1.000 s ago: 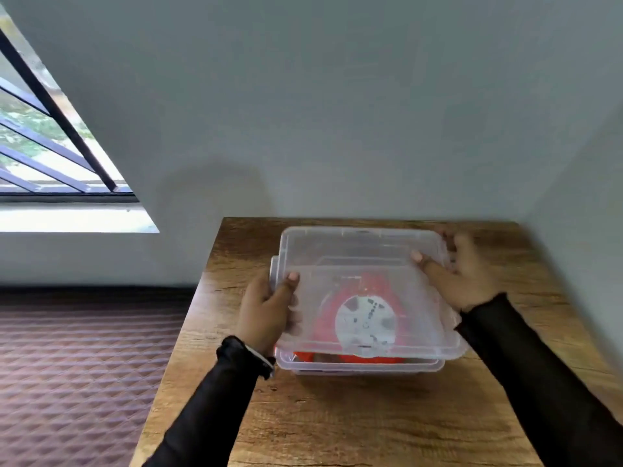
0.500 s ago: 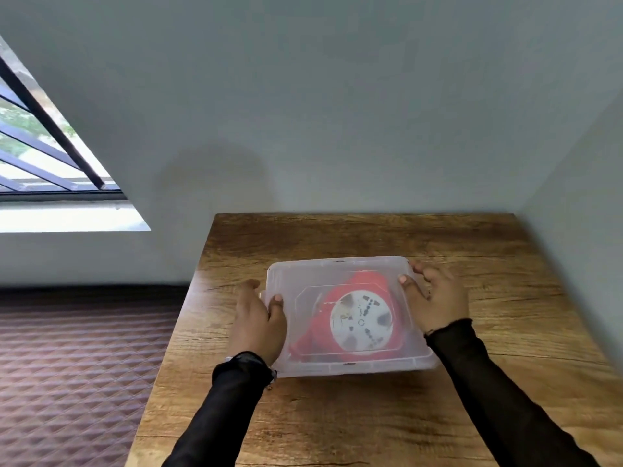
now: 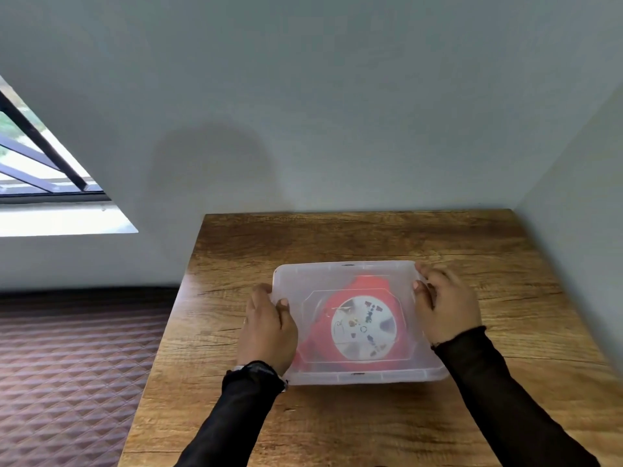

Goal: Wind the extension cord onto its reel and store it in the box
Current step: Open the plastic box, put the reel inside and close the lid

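A clear plastic box sits on the wooden table with its translucent lid lying flat on top. Through the lid I see the red extension cord reel with its white socket face, lying flat inside. My left hand presses on the lid's left edge, thumb on top. At the right edge my right hand grips the lid the same way, fingers curled over the rim. The cord itself is not visible apart from the reel.
The table stands in a corner, with a grey wall behind and another close on the right. Its left edge drops to a brown patterned floor. A barred window is at the far left.
The lid, held tilted above the box a second ago, has come down flat onto it. Both hands have followed it down and stay on its side edges.
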Demonstrator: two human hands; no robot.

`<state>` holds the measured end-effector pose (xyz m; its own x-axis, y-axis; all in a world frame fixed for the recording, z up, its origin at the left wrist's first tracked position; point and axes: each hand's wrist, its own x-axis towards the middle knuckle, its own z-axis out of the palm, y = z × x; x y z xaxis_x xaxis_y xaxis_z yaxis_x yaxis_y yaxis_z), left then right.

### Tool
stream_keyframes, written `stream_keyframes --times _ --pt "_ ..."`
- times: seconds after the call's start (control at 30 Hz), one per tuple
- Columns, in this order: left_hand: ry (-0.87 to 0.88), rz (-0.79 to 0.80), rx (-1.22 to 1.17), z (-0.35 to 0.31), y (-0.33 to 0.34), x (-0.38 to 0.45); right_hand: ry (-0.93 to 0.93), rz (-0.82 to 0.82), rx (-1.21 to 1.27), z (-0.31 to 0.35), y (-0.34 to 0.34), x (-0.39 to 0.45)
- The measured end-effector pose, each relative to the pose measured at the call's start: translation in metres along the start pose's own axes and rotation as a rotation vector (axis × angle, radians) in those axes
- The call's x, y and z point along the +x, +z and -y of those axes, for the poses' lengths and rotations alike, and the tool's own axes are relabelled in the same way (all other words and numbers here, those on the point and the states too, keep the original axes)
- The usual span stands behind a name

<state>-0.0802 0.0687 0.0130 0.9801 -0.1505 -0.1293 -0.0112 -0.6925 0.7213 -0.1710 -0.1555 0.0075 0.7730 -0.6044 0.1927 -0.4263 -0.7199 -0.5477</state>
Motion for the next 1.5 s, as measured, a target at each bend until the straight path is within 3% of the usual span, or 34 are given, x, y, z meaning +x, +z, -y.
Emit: stream_keyframes --times 0.1,0.2,0.27,0.33,0.43,0.53,0.67,0.77,0.93,1.23,1.5 --pt "-0.055 -0.013 -0.107 0.006 0.003 0.002 0.129 -0.004 0.189 0.002 0.000 -0.004" --pt "-0.188 0.010 -0.234 0.010 0.003 0.003 0.461 0.096 0.432 0.000 0.000 -0.009" --pt "-0.379 0.108 -0.503 0.009 -0.001 0.003 0.667 0.167 0.588 -0.004 0.001 -0.009" --pt "-0.497 0.186 -0.687 0.011 0.000 0.006 0.761 0.234 0.680 -0.009 0.001 -0.004" --pt "-0.495 0.170 -0.727 0.014 -0.004 0.007 0.724 0.303 0.645 -0.016 0.001 -0.001" --pt "-0.496 0.193 -0.754 0.015 -0.013 0.004 0.682 0.202 0.585 -0.017 -0.005 -0.003" --pt "-0.288 -0.009 -0.519 0.017 -0.017 -0.007 0.593 0.159 0.700 -0.007 -0.020 -0.023" --pt "-0.176 -0.046 -0.404 0.013 -0.011 -0.016 0.558 0.163 0.798 -0.003 -0.016 -0.044" --pt "-0.105 -0.109 -0.316 0.012 -0.003 -0.015 0.428 0.022 0.616 0.001 0.000 -0.052" --pt "-0.052 -0.220 -0.201 0.016 -0.010 0.037 0.193 0.019 0.380 0.035 0.029 0.005" --pt "-0.057 -0.253 -0.083 -0.008 -0.032 0.144 0.123 0.044 0.246 0.074 0.080 0.102"
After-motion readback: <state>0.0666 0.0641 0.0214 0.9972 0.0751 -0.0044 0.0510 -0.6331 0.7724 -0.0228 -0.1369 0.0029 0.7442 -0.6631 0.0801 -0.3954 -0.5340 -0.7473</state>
